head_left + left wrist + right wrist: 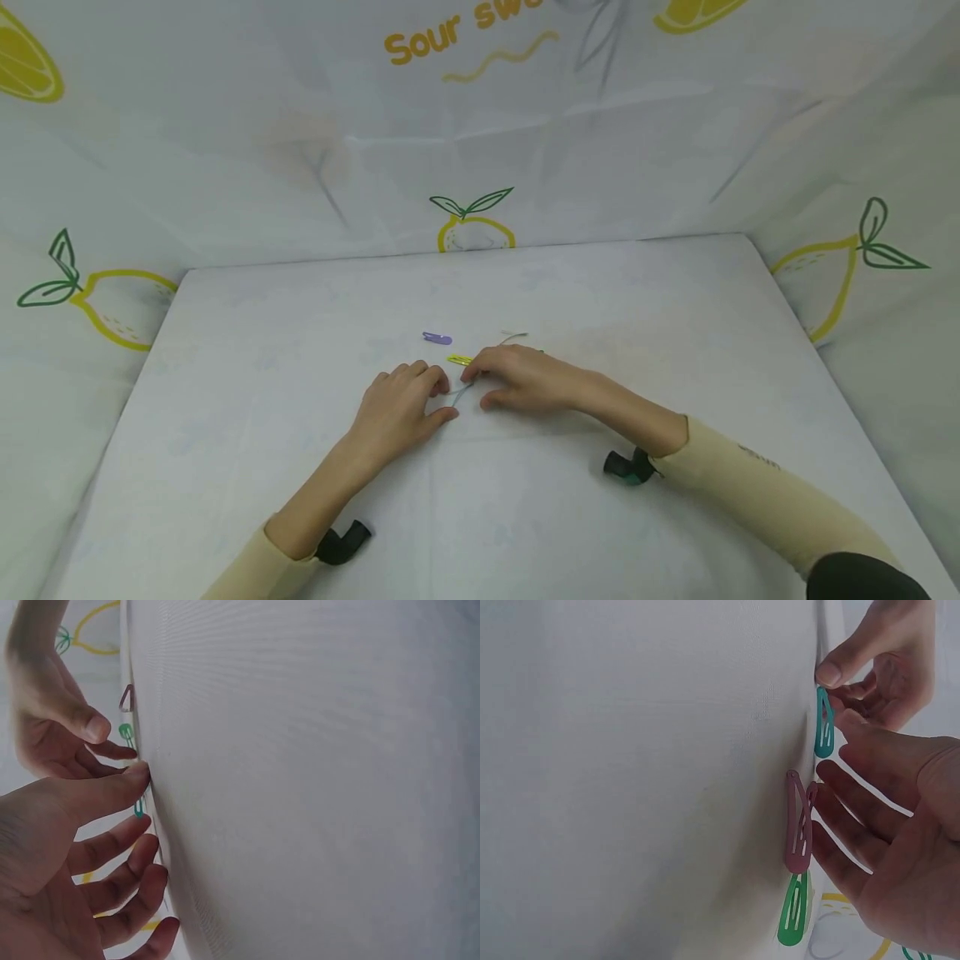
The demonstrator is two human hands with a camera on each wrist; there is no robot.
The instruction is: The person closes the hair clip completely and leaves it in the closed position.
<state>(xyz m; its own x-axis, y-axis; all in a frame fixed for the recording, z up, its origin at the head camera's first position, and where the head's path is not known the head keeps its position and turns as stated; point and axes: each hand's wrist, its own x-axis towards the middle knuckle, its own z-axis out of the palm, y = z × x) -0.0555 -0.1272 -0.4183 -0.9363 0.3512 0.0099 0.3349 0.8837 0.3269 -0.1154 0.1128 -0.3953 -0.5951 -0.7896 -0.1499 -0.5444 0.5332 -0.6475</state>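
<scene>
Near the middle of the table, my left hand [401, 408] pinches one end of a teal snap hair clip [824, 724] between thumb and fingers. The clip stands on edge, its arms spread apart in the head view. From the other side my right hand [532, 379] reaches to the clip; its fingers are loosely bent, with the thumb apart from them. Just beyond the fingertips lies a yellow hair clip [459, 360], partly covered by the right hand. Beside the right fingers are a mauve hair clip [798, 825], with its arms apart, and a green hair clip [793, 911].
A purple hair clip [437, 338] lies a little farther back on the white-covered table [300, 333]. A cloth backdrop [247, 167] printed with lemons surrounds the table's back and sides. Dark wrist devices [343, 543] hang below both sleeves.
</scene>
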